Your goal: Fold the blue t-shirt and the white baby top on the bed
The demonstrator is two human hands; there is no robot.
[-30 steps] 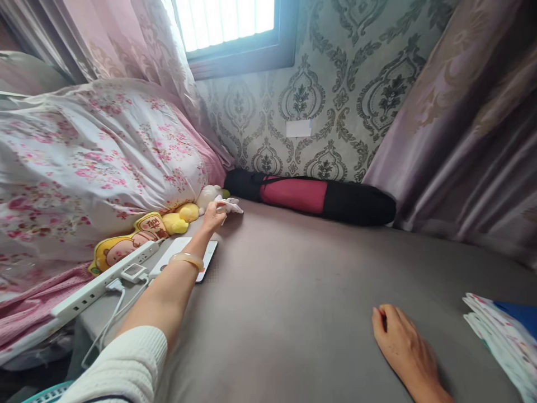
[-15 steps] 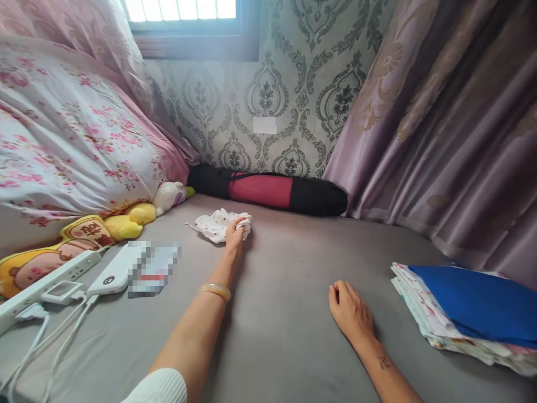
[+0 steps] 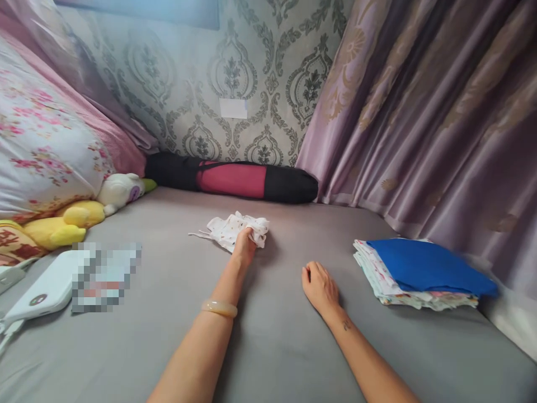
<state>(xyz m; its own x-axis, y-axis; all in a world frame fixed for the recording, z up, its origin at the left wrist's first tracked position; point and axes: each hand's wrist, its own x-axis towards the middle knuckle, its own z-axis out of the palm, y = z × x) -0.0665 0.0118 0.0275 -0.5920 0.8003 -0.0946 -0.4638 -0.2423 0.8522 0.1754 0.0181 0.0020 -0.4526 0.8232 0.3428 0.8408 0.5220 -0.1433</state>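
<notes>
We held a speckled cloth [image 3: 230, 228] near the middle of the grey sheet [image 3: 272, 347].
Its long axis ran sideways, strings [image 3: 202, 235] pointing left; our left hand [image 3: 244, 246] gripped the right end. Our right hand [image 3: 321, 286] rested apart, curled. Cushion [image 3: 19, 245] writing we could not read.

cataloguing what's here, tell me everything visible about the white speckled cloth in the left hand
The white, dark-speckled cloth looks thin and soft. It is crumpled, its right end bunched, with a narrow strip trailing left. The bare left hand grips its near right side. It is over the flat grey fabric surface, short of the long black-and-red fabric bag; how much rests there is unclear.
</notes>
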